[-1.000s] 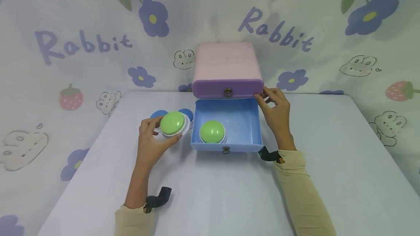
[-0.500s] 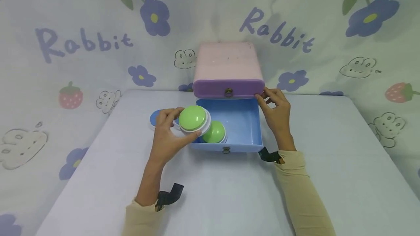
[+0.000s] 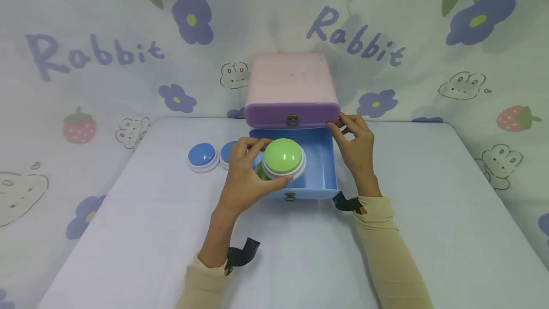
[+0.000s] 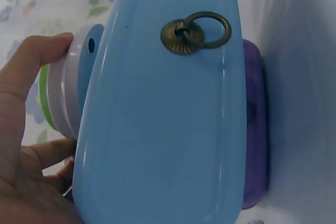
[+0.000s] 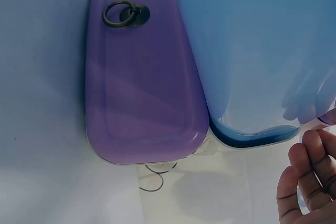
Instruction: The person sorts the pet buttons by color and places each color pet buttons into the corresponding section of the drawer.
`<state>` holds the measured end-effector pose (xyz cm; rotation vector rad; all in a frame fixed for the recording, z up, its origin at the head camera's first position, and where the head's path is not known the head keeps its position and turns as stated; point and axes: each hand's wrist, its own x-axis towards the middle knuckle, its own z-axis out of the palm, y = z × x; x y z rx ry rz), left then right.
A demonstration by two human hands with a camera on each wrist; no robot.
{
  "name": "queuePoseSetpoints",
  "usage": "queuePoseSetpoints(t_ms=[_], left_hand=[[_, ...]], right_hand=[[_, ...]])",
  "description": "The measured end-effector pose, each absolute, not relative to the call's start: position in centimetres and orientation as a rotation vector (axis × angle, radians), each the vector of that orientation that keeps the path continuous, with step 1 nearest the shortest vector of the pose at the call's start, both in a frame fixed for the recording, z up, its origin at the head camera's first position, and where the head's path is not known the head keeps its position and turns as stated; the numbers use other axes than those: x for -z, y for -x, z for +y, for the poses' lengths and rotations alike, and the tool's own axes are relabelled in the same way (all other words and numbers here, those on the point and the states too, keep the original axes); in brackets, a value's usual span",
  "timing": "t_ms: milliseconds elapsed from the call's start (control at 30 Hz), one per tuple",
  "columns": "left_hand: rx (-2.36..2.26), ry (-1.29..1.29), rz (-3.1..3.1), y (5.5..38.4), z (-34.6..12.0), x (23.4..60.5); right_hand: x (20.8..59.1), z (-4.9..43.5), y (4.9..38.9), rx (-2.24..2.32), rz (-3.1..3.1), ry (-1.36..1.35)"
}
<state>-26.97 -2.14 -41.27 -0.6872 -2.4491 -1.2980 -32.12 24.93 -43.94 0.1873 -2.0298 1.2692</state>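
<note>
In the head view my left hand [image 3: 244,180] holds a green-topped push button [image 3: 283,155] with a white base, thumb at the near side and fingers at the far side. It hangs over the pulled-out blue drawer [image 3: 321,168]. A second green button [image 3: 260,171] sits inside the drawer, mostly hidden behind the held one and my hand. My right hand [image 3: 359,147] grips the right corner of the pink drawer cabinet [image 3: 293,80], thumb at the purple top drawer front [image 3: 266,116]. The left wrist view shows the held button's blue underside [image 4: 90,56] beside the blue drawer front [image 4: 163,114].
Two blue push buttons, a left one [image 3: 202,154] and a right one [image 3: 228,150] partly behind my left hand, stand on the white table [image 3: 291,261] left of the drawer. Below the blue drawer is a purple lower drawer [image 5: 147,93]. A printed curtain [image 3: 240,8] hangs behind.
My left hand has carried the green button rightward from beside the blue drawer to above it, uncovering the left blue button. My right hand stays at the cabinet corner.
</note>
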Motion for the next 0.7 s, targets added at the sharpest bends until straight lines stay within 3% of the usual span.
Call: queuePoseSetpoints(t_ms=[700], left_hand=[[1.043, 0.838, -2.411, 26.8, 1.6, 40.9]], right_hand=[[44.0, 25.0, 32.2, -1.247, -2.039, -0.196]])
